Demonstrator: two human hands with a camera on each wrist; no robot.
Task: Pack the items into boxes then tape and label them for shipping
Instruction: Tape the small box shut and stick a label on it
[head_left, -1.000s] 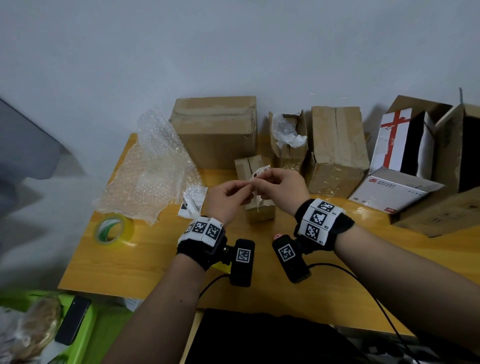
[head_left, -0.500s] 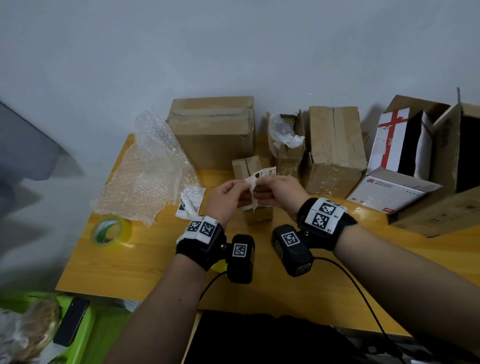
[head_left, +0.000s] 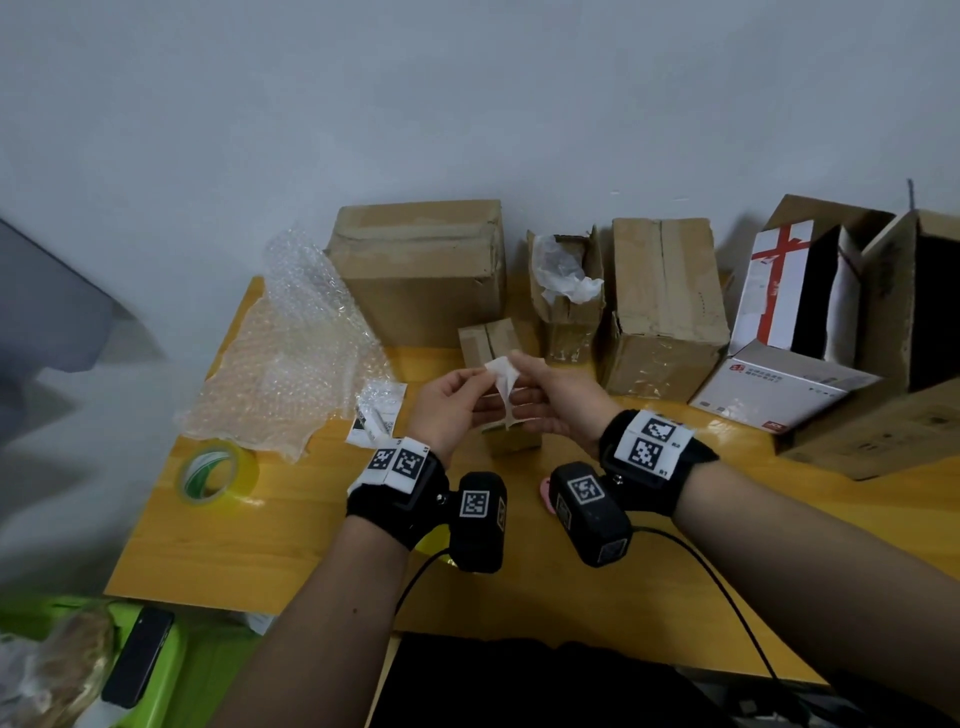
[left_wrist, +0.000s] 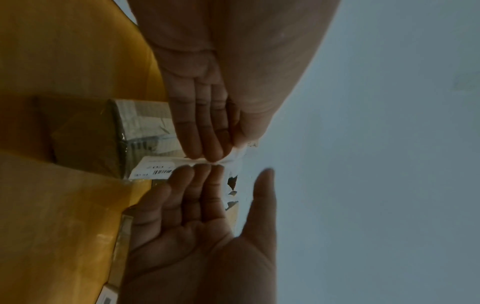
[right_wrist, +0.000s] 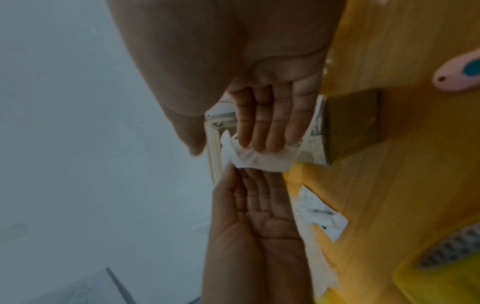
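Label pinched between left hand and right hand, above small box on table. Risk: peeling backing unevenly tears label, or adhesive folds onto itself.

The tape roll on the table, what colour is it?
The tape roll is yellowish clear with a green-and-white core; the head view shows it best.
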